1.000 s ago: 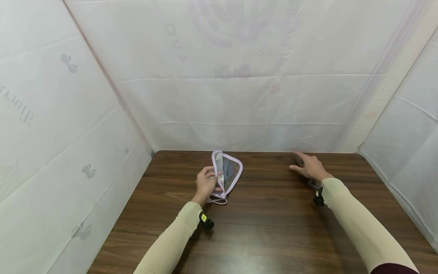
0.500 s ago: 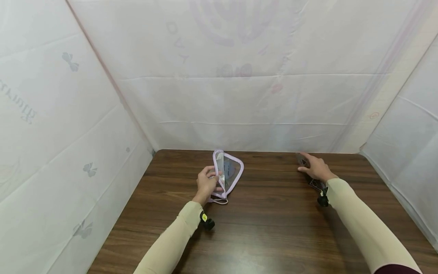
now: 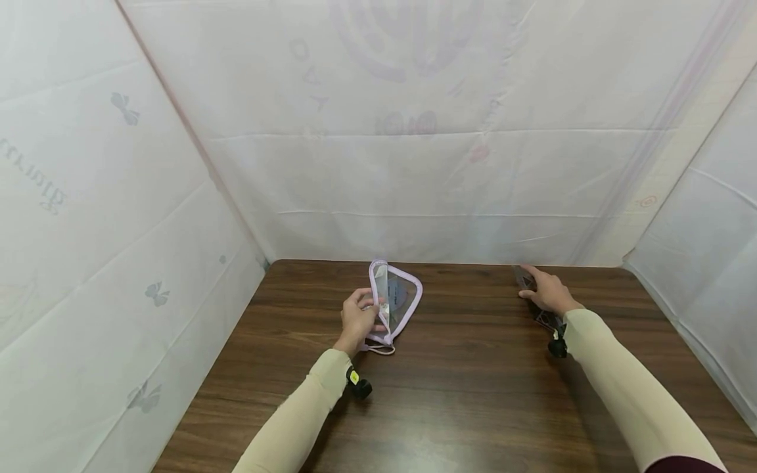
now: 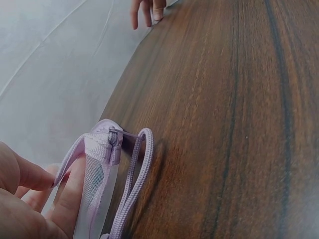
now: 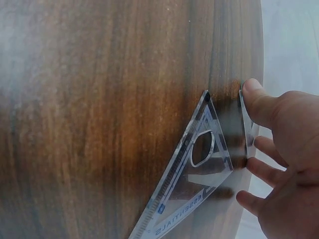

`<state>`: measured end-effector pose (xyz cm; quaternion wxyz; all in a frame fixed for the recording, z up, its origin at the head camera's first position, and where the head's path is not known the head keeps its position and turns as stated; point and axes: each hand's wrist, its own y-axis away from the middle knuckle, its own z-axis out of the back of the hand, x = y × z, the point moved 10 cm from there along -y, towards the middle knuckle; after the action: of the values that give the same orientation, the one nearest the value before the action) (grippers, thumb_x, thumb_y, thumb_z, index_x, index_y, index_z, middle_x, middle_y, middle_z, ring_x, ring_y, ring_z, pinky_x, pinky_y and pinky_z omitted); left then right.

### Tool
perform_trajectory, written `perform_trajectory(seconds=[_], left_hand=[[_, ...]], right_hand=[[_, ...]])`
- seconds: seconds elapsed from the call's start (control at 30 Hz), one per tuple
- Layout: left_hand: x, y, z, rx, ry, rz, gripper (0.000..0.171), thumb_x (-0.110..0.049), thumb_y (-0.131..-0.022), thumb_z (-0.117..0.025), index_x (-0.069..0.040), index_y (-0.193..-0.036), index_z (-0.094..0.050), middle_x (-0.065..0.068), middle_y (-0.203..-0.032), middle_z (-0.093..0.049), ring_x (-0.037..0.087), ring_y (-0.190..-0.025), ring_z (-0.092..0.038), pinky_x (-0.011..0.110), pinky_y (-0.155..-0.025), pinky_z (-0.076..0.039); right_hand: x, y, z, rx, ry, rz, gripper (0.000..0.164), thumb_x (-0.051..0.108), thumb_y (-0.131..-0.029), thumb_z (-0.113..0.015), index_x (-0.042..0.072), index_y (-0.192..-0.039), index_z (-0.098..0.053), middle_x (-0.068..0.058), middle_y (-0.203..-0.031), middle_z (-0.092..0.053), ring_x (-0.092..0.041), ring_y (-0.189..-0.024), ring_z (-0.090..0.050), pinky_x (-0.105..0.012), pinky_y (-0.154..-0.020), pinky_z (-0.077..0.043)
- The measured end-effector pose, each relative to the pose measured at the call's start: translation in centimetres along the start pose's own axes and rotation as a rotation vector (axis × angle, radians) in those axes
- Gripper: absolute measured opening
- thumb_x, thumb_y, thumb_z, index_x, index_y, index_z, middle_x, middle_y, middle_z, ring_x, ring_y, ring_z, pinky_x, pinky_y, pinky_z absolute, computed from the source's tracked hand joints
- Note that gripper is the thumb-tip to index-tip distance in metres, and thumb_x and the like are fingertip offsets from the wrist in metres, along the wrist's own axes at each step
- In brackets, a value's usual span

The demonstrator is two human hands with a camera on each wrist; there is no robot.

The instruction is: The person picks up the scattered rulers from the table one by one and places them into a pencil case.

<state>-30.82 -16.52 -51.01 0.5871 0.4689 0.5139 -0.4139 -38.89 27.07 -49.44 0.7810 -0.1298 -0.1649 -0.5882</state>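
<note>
In the head view my left hand [image 3: 357,320] holds a see-through zip pouch [image 3: 397,295] with lilac edging near the table's back edge. Its fingers sit at the pouch's opening, and a zip end and lilac cord loop [image 4: 133,184] show in the left wrist view. My right hand [image 3: 550,291] is at the back right of the table. Thumb and fingers stand on either side of a thin clear plastic piece [image 5: 245,124], seen nearly edge-on. Beside it, a clear set square [image 5: 187,191] with an oval hole and printed scale lies on the wood.
The brown wood-grain table [image 3: 461,381] ends at a pale sheet wall [image 3: 449,171] behind. More sheets hang at the left [image 3: 118,263] and right [image 3: 710,249]. Both wrists carry small black cameras.
My right hand has shifted slightly right, its thumb and fingers drawing in around the clear plastic piece. The left hand stays in place with the pouch.
</note>
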Motion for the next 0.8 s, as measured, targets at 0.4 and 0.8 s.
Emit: perform_trajectory(seconds=[0.4, 0.8], left_hand=[[0.18, -0.04, 0.01, -0.013, 0.003, -0.001, 0.041, 0.013, -0.09, -0.062, -0.006, -0.126, -0.064, 0.014, -0.109, -0.076, 0.021, -0.066, -0.073, 0.04, -0.05, -0.064], [0.22, 0.17, 0.11, -0.024, -0.028, 0.005, 0.04, 0.01, -0.09, -0.062, -0.01, -0.125, -0.064, 0.01, -0.109, -0.077, 0.027, -0.059, -0.072, 0.04, -0.048, -0.063]], right_hand=[[-0.23, -0.26, 0.11, -0.014, 0.017, -0.013, 0.072, 0.019, -0.097, -0.072, -0.003, -0.154, -0.034, -0.042, -0.144, -0.044, -0.067, -0.124, -0.041, -0.08, -0.095, -0.042], [0.28, -0.2, 0.79, -0.059, 0.04, -0.033, 0.073, 0.025, -0.09, -0.08, -0.01, -0.145, -0.046, -0.04, -0.136, -0.051, -0.059, -0.118, -0.043, -0.068, -0.09, -0.04]])
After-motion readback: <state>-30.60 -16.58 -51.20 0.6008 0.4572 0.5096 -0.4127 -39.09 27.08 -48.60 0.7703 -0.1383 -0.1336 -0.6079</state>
